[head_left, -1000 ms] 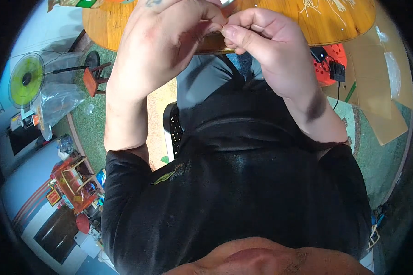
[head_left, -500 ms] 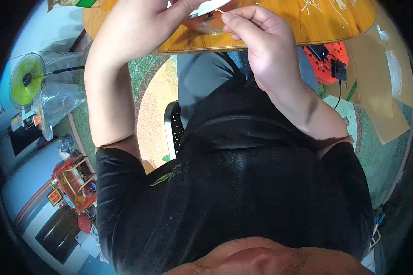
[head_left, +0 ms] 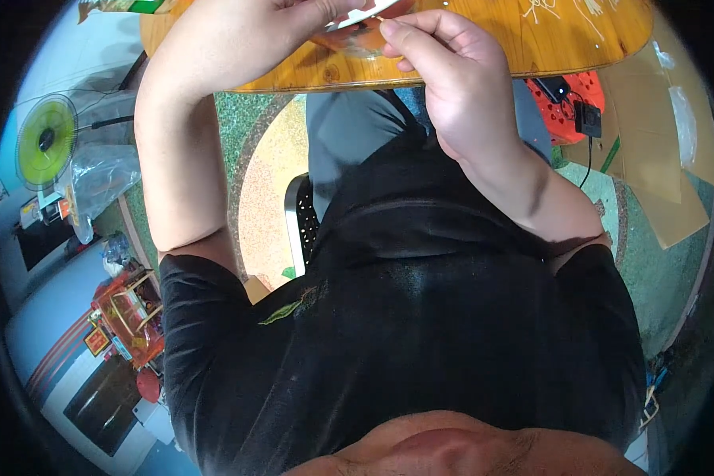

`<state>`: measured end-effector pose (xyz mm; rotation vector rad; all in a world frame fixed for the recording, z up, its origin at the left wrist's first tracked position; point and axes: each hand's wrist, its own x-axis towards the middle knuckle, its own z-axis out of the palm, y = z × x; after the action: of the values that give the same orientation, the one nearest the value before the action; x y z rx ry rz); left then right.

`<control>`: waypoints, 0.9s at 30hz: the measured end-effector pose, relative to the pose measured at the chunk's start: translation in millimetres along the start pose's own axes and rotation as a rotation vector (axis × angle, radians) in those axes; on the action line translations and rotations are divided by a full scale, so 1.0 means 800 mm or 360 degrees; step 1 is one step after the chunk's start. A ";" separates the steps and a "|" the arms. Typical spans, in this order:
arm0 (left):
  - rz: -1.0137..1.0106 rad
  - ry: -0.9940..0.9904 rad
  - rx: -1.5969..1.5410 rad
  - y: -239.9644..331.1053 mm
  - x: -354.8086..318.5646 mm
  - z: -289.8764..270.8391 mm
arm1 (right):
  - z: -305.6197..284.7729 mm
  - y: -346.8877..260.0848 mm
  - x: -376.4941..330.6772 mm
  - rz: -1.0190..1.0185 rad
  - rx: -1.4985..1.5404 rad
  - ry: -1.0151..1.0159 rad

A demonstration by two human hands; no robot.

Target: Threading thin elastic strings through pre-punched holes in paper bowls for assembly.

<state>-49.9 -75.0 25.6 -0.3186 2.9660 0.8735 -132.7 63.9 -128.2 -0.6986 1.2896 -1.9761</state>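
At the top edge of the view my left hand (head_left: 289, 32) holds a white thing with a curved rim (head_left: 358, 16), its thumb lying along it; the other fingers are cut off or hidden. My right hand (head_left: 464, 63) is closed in a pinch on a thin pale strand (head_left: 381, 19), right beside that rim. Beneath the white thing a see-through reddish round container (head_left: 361, 44) shows in part near the table's front edge. What lies inside it is too hidden to make out.
Pale strands (head_left: 541, 9) lie on the wooden table (head_left: 531, 55) at the right. Below its edge is a red perforated stool (head_left: 587, 83) with a black device and cable, beside cardboard (head_left: 642, 135). A green fan (head_left: 46, 139) stands at the left.
My left hand and forearm have shifted slightly to the left, and the white thing is tilted a little differently. The right hand keeps its pinch almost in place.
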 end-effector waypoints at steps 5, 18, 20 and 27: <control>-0.0006 -0.0068 -0.0030 -0.006 0.003 -0.004 | 0.003 -0.001 0.000 0.0032 0.0007 -0.0004; 0.0143 -0.0356 -0.0023 -0.023 0.019 -0.014 | 0.005 -0.001 -0.002 0.0049 0.0053 -0.0071; 0.0075 -0.0343 -0.0001 -0.019 0.018 -0.014 | 0.005 -0.003 -0.002 0.0071 0.0057 -0.0072; -0.0056 0.0052 -0.0068 -0.009 0.004 -0.006 | 0.000 -0.012 -0.001 -0.0073 -0.0108 -0.0233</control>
<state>-51.7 -83.7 25.6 -0.3897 2.9652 0.9376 -134.4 67.4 -119.8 -0.8965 1.2672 -1.8865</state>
